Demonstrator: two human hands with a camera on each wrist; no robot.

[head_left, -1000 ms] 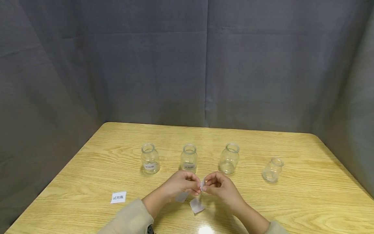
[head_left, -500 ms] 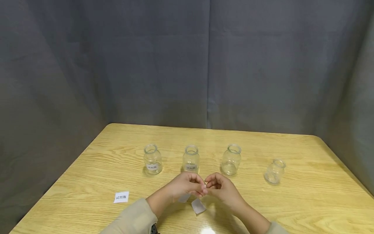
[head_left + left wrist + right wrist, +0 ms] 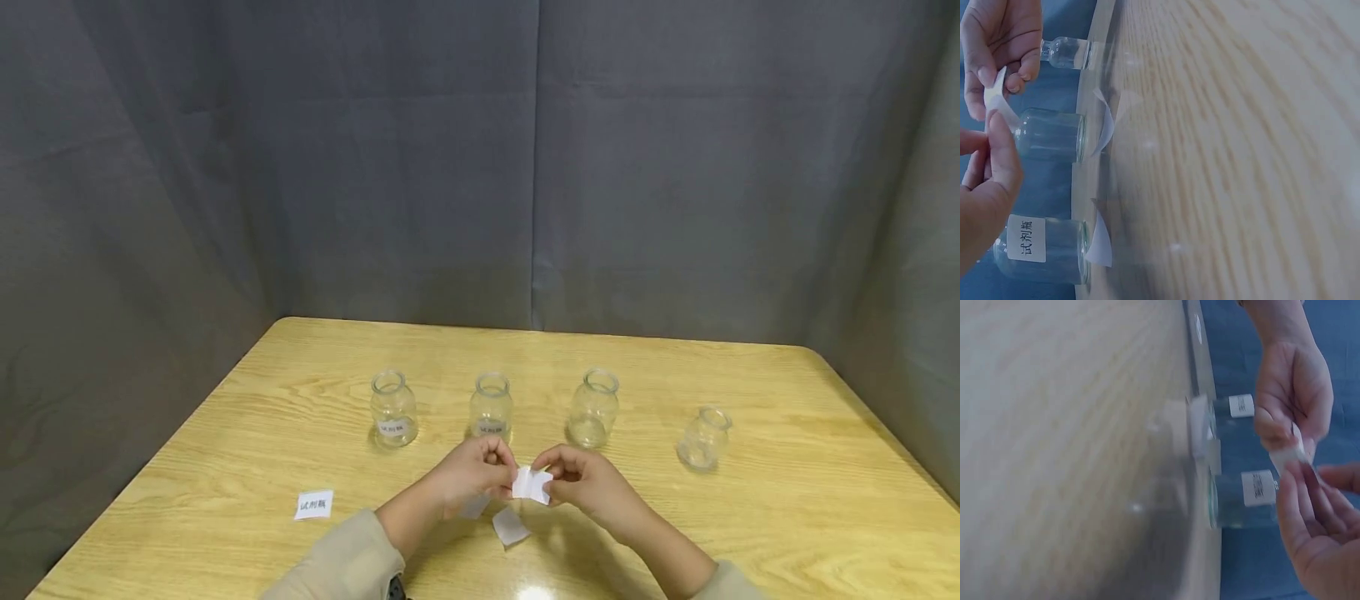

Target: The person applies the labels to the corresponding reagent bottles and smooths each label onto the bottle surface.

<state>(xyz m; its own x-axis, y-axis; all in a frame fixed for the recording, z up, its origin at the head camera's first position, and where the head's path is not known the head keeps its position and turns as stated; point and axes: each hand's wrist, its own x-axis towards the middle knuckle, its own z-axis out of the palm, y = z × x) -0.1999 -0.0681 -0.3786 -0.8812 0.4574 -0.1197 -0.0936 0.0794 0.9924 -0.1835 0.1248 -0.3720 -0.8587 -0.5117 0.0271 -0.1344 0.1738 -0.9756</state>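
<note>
Now that the white slip, barely visible before, faces us broadside, our left hand and right hand pinch opposite edges, leaving it spread for handling.

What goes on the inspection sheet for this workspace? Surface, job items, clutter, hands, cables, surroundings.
Surface: wood-grain table, with a bright glare spot at its near edge.
Job's things: four glass jars; the two leftmost carry labels, the other two show none. A printed card lies at the left, print up. A white slip is held above the table.
Clutter: two paper scraps by the hands, one partly hidden.
Grippers: bare hands; the left hand and right hand pinch opposite ends of the white slip.
Cables: nothing seen.
Surroundings: dark cloth behind and at both sides.
</note>
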